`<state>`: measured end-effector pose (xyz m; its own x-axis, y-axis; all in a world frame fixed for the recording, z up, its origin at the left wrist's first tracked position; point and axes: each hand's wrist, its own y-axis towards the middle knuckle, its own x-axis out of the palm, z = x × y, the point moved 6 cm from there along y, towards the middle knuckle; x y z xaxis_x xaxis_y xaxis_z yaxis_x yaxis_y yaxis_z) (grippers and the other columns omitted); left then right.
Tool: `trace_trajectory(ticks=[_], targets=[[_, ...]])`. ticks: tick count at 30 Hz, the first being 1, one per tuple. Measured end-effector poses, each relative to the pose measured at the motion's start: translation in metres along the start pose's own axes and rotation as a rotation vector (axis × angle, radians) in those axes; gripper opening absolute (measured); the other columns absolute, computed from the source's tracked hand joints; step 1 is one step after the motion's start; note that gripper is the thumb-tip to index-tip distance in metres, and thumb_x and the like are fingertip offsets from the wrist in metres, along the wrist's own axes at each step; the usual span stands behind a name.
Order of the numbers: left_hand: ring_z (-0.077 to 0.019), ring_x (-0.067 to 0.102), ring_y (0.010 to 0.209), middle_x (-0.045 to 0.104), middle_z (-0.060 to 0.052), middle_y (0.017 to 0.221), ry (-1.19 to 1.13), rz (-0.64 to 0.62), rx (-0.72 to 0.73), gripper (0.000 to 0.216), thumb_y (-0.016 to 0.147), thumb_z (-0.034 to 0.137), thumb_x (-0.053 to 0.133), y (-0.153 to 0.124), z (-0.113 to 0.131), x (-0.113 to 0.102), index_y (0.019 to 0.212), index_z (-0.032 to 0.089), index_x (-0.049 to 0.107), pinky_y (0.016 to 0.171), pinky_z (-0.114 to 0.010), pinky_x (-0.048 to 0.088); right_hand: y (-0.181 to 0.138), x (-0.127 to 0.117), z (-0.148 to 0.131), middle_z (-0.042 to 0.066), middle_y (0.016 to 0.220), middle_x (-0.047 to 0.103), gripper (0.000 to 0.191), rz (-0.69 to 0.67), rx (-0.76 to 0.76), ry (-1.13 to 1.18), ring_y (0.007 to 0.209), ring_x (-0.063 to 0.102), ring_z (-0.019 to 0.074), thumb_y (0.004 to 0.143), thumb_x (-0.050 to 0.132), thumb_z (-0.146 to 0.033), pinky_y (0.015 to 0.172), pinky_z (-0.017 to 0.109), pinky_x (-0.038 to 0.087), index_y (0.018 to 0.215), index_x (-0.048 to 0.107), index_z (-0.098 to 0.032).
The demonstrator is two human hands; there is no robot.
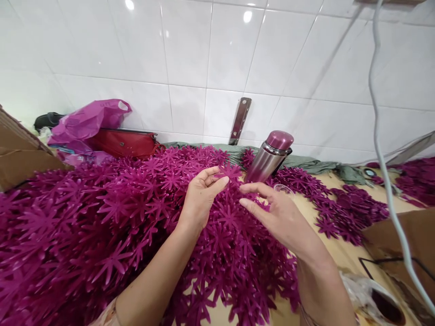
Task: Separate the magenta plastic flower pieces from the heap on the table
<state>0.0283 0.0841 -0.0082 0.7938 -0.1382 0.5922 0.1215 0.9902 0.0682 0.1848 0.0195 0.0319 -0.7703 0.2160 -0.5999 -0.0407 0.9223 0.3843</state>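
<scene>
A big heap of magenta plastic flower pieces [84, 226] covers the table in front of me. My left hand [200, 194] is raised over the heap and pinches one flower piece [230, 171] between thumb and fingers. Just to its right, my right hand [275, 213] hovers with thumb and forefinger curved toward that piece, fingers apart, holding nothing I can make out.
A magenta-capped steel flask [268, 156] lies tilted behind my hands. A red bag [125, 142] and a pink plastic bag [88, 120] sit by the tiled wall at left. Cardboard boxes [20, 154] flank both sides. A grey cable [384, 149] hangs at right. More flower pieces [340, 203] lie at right.
</scene>
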Motion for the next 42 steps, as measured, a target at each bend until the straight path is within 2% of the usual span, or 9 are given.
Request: trace_trajectory(ticks=[4, 9, 14, 21, 23, 27, 31, 35, 42], targets=[[-0.0070, 0.066, 0.068, 0.074, 0.003, 0.073, 0.057, -0.056, -0.003, 0.043, 0.061, 0.024, 0.094, -0.003, -0.004, 0.007, 0.096, 0.015, 0.070, 0.073, -0.020, 0.051, -0.001, -0.008, -0.014, 0.005, 0.104, 0.075, 0.014, 0.283, -0.111, 0.034, 0.102, 0.069, 0.0238, 0.089, 0.072, -0.032, 0.099, 0.041, 0.051, 0.099, 0.074, -0.023], [-0.0081, 0.069, 0.074, 0.078, -0.001, 0.080, 0.037, -0.175, -0.118, 0.037, 0.064, 0.026, 0.093, -0.009, -0.010, 0.016, 0.093, 0.014, 0.075, 0.080, -0.021, 0.053, 0.001, -0.003, -0.014, 0.004, 0.098, 0.073, 0.005, 0.402, -0.158, 0.046, 0.097, 0.068, 0.0215, 0.088, 0.074, -0.025, 0.093, 0.037, 0.051, 0.092, 0.074, -0.023], [-0.0123, 0.073, 0.081, 0.079, -0.004, 0.086, -0.029, -0.172, -0.269, 0.042, 0.059, 0.026, 0.096, -0.010, -0.021, 0.015, 0.095, 0.013, 0.077, 0.090, -0.028, 0.056, 0.004, -0.002, -0.004, 0.002, 0.091, 0.073, 0.004, 0.370, -0.119, 0.084, 0.088, 0.068, 0.0196, 0.089, 0.070, -0.021, 0.087, 0.034, 0.051, 0.086, 0.072, -0.022], [-0.0072, 0.068, 0.071, 0.076, 0.001, 0.076, -0.048, -0.124, -0.183, 0.034, 0.058, 0.024, 0.096, -0.008, -0.020, 0.015, 0.084, 0.015, 0.075, 0.078, -0.020, 0.052, 0.004, 0.004, -0.007, 0.002, 0.093, 0.069, 0.006, 0.331, -0.120, 0.083, 0.090, 0.065, 0.0182, 0.094, 0.063, -0.021, 0.086, 0.032, 0.049, 0.091, 0.067, -0.022], [-0.0072, 0.068, 0.072, 0.076, 0.001, 0.076, -0.063, -0.124, -0.195, 0.032, 0.059, 0.022, 0.096, -0.008, -0.020, 0.014, 0.083, 0.015, 0.075, 0.078, -0.020, 0.053, 0.004, 0.004, -0.004, 0.002, 0.095, 0.070, 0.004, 0.314, -0.076, 0.128, 0.090, 0.065, 0.0188, 0.093, 0.065, -0.024, 0.088, 0.034, 0.049, 0.093, 0.068, -0.022], [-0.0081, 0.069, 0.076, 0.076, 0.001, 0.080, -0.078, -0.150, -0.184, 0.026, 0.066, 0.024, 0.093, -0.008, -0.017, 0.013, 0.083, 0.015, 0.075, 0.082, -0.022, 0.054, 0.007, 0.006, 0.004, 0.004, 0.101, 0.073, 0.016, 0.241, 0.013, 0.266, 0.093, 0.066, 0.0205, 0.088, 0.072, -0.032, 0.091, 0.036, 0.051, 0.101, 0.069, -0.022], [-0.0100, 0.070, 0.081, 0.076, 0.000, 0.084, -0.094, -0.187, -0.174, 0.027, 0.068, 0.029, 0.092, -0.009, -0.017, 0.017, 0.084, 0.016, 0.076, 0.088, -0.027, 0.057, 0.008, 0.008, 0.009, 0.004, 0.099, 0.073, 0.017, 0.214, 0.045, 0.388, 0.093, 0.067, 0.0200, 0.087, 0.073, -0.033, 0.090, 0.036, 0.052, 0.099, 0.069, -0.022], [-0.0108, 0.069, 0.083, 0.075, 0.000, 0.087, -0.067, -0.195, -0.157, 0.031, 0.066, 0.032, 0.093, -0.010, -0.016, 0.020, 0.085, 0.015, 0.076, 0.087, -0.028, 0.058, 0.008, 0.009, 0.011, 0.004, 0.096, 0.072, 0.018, 0.227, 0.058, 0.392, 0.091, 0.067, 0.0197, 0.084, 0.075, -0.032, 0.089, 0.036, 0.052, 0.098, 0.069, -0.021], [-0.0085, 0.064, 0.071, 0.066, 0.003, 0.071, -0.015, -0.230, -0.163, 0.033, 0.070, 0.038, 0.090, -0.013, -0.015, 0.025, 0.069, 0.014, 0.067, 0.089, -0.029, 0.056, 0.006, 0.005, 0.007, 0.004, 0.096, 0.072, 0.021, 0.231, 0.050, 0.354, 0.090, 0.066, 0.0192, 0.083, 0.077, -0.032, 0.089, 0.035, 0.053, 0.099, 0.070, -0.020]])
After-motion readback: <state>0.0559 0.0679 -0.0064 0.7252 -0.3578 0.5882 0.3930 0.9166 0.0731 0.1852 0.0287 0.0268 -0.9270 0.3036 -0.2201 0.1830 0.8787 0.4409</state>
